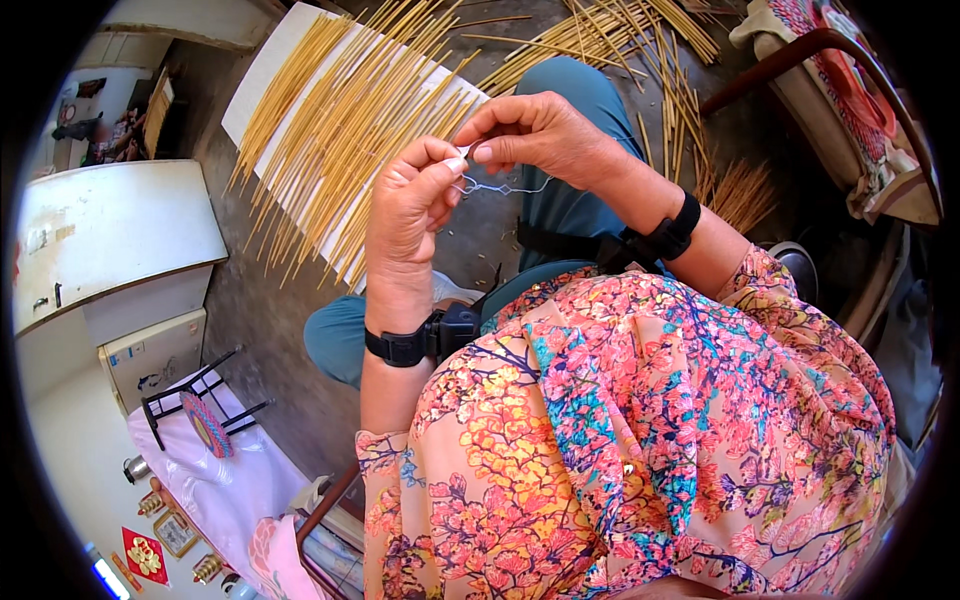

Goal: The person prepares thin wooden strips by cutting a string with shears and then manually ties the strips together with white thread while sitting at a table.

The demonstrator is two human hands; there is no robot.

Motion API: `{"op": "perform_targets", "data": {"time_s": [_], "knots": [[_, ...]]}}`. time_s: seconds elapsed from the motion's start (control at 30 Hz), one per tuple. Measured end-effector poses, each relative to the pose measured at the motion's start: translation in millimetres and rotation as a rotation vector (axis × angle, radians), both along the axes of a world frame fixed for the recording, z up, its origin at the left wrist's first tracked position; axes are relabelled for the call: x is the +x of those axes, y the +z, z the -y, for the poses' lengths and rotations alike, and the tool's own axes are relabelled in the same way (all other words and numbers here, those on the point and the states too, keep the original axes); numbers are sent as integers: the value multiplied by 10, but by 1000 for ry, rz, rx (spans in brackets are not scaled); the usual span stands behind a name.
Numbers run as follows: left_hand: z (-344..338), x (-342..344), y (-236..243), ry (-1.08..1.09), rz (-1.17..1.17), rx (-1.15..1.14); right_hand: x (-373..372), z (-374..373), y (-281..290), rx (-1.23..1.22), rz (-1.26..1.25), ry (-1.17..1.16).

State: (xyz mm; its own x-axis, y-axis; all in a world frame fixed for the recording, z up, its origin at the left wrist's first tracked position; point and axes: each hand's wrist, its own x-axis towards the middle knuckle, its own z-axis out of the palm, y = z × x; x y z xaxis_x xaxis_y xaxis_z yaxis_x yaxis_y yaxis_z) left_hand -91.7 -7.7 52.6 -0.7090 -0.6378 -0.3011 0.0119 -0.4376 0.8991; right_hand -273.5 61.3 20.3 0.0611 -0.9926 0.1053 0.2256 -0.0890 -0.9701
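A thin pale string (492, 188) with small twists or knots along it hangs in a loop below my fingertips. My left hand (408, 205) is closed, its thumb and forefinger pinching the string at one end. Close beside it, my right hand (550, 138) also pinches the string between thumb and fingertips. The two hands nearly touch, raised above my lap. Behind them, many long yellow stalks (345, 140) lie side by side in a slanting layer on a white board (243, 112). Whether the string joins the stalks cannot be seen.
More loose stalks (570, 45) are spread on the floor ahead, with a brush-like bundle (742, 195) at right. A chair with a curved wooden arm (800, 48) stands at far right. At left are a white cabinet (120, 235) and a black-framed stool (205, 395).
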Motion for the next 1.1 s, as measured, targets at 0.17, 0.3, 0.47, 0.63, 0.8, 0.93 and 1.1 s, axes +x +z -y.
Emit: {"op": "perform_targets", "data": {"time_s": [0.17, 0.3, 0.47, 0.63, 0.8, 0.93, 1.1], "knots": [[-20, -7, 46, 5, 4, -1, -1, 0, 7, 21, 14, 6], [-4, 15, 31, 2, 15, -10, 2, 4, 28, 41, 0, 8], [-13, 8, 47, 1, 25, -19, 15, 13, 5, 66, -2, 32], [-7, 34, 49, 5, 41, -31, 28, -16, 77, 205, 65, 76], [-3, 43, 27, -15, 47, -23, 57, -14, 93, 360, 111, 153], [-2, 55, 36, -48, 65, -37, 49, -14, 114, 305, -13, 176], [4, 74, 16, -65, 69, -23, 97, -14, 93, 216, -29, 138]]}}
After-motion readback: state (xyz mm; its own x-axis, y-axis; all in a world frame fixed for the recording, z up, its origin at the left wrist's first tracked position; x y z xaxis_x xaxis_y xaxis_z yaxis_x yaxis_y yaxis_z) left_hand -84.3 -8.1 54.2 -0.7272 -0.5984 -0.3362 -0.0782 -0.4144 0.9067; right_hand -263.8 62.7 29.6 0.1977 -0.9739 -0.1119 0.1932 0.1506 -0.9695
